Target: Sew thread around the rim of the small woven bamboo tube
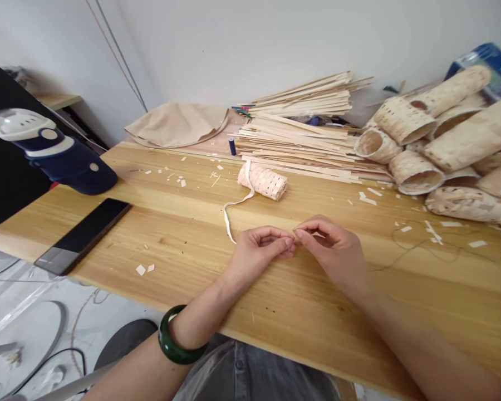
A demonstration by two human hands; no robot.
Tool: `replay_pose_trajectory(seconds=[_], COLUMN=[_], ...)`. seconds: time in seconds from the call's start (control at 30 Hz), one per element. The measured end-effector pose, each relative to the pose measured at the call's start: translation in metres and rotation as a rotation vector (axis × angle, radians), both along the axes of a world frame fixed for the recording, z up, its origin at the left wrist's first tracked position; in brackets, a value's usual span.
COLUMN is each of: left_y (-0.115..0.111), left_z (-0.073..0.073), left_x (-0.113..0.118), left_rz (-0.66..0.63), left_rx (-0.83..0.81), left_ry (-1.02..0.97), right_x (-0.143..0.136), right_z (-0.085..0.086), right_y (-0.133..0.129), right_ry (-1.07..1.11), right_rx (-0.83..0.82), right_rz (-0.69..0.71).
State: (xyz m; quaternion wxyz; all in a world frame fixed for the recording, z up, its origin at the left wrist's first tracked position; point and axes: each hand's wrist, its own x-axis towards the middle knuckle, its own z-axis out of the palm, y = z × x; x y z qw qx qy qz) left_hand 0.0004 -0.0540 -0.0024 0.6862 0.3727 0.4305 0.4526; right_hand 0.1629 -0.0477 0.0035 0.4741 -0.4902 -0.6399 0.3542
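Bright, even daylight; soft shadows; wide-angle bend at edges; slight blur far right.

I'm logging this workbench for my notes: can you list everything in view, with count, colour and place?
table: one, light wood, across the view
woven tube with trailing strip: one, pale, table centre
woven tubes: a pile, pale, right rear
flat strips: a stack, pale, centre rear
thread spool: one, dark blue, beside the strips
phone: one, black, left edge
cloth: one, tan, rear left
thread: one, dark, right of the hands
bangle: one, green, left wrist
left hand: fingertips pinched
right hand: fingertips pinched, meeting the left
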Motion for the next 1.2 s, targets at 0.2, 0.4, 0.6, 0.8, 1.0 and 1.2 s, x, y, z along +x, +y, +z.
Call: replay_pose_trajectory(seconds=[0.2, 0.4, 0.6, 0.8, 1.0, 1.2], left_y=[-0.0001, 0.0003, -0.0008, 0.0002, -0.0001, 0.0004], left_z=[-0.0004, -0.0004, 0.0009, -0.0005, -0.0001, 0.0007], left_x=[0.0009, 0.0015, 0.0009, 0.0007, -0.0002, -0.0021], left_rz=[-0.009, -0.002, -0.003, 0.080, 0.052, 0.034], left_rx=[-0.004, 0.002, 0.022, 0.013, -0.019, -0.022], left_ry=[-0.015, -0.027, 0.009, -0.011, -0.042, -0.066], right_x=[-0.0021, -0.0029, -0.0023, -0.0018, -0.0002, 0.0046], right_z=[-0.0037, -0.0032, -0.0002, -0.0033, -0.0040, -0.0006], right_y=[-0.0028, -0.0039, -0.0038, -0.0035, -0.0041, -0.0029], right_ry=[0.083, 0.089, 0.048, 0.061, -0.031, -0.278], right_rx=[0.017, -0.016, -0.018, 0.018, 0.161, 0.371], right_rz=[0.041, 0.052, 0.041, 0.047, 0.083, 0.119])
